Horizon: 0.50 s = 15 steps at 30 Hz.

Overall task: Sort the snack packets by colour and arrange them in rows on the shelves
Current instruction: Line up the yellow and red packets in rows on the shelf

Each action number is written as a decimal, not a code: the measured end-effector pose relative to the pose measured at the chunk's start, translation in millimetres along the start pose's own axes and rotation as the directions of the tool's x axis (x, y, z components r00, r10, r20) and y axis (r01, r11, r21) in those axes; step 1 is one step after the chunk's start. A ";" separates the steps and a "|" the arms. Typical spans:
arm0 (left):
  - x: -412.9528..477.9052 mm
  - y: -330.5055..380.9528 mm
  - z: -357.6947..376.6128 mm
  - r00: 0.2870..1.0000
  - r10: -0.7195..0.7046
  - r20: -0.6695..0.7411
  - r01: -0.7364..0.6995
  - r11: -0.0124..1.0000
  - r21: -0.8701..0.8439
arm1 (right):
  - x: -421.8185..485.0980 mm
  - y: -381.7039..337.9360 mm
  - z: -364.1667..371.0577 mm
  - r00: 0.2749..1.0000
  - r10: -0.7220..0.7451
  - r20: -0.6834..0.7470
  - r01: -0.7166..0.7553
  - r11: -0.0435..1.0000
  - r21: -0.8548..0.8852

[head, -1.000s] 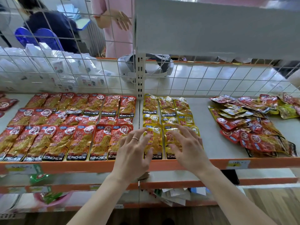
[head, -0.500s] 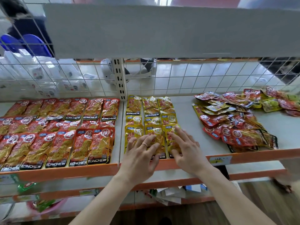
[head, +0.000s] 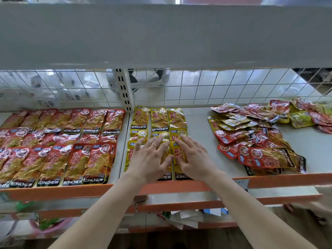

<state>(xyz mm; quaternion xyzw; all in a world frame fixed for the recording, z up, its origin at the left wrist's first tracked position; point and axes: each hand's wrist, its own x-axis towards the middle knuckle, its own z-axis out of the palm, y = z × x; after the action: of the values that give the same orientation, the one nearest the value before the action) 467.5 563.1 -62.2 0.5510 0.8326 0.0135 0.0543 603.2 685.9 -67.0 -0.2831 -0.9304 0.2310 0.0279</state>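
Observation:
Yellow snack packets (head: 159, 119) lie in three short columns on the grey shelf (head: 199, 141), just right of the white upright post. My left hand (head: 150, 159) lies flat with spread fingers on the front yellow packets, a ring on one finger. Beside it, my right hand (head: 194, 159) presses flat on the rightmost yellow column. Red packets (head: 59, 144) fill the left shelf section in three neat rows. An unsorted heap of red and yellow packets (head: 255, 139) lies at the right of the shelf.
A white wire grid (head: 215, 87) backs the shelf and an upper shelf board (head: 161, 36) hangs low overhead. The orange front lip (head: 278, 180) edges the shelf. Lower shelves hold white packets (head: 185, 220) and green packets (head: 27, 205).
The view has shifted right and closer to the shelf. Both hands stay flat on the front yellow packets and have drawn closer together.

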 end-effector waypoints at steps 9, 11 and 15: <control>7.1 2.6 8.2 0.999 -0.028 0.035 0.025 0.997 0.073 | 3.7 8.1 1.6 0.999 -0.048 0.014 0.048 0.999 -0.009; 6.5 4.8 10.7 0.999 -0.042 0.016 0.040 0.996 0.085 | 4.9 8.9 2.0 0.998 -0.055 0.016 0.055 0.998 -0.002; -0.7 11.0 13.2 0.998 -0.052 -0.020 0.054 0.991 0.120 | 0.5 10.8 3.5 0.997 -0.079 0.007 0.079 0.997 0.012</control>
<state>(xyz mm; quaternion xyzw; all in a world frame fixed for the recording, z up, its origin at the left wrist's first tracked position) 479.2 566.4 -74.3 0.5306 0.8468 -0.0336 0.0142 607.7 692.6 -74.9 -0.2450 -0.9396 0.2363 0.0354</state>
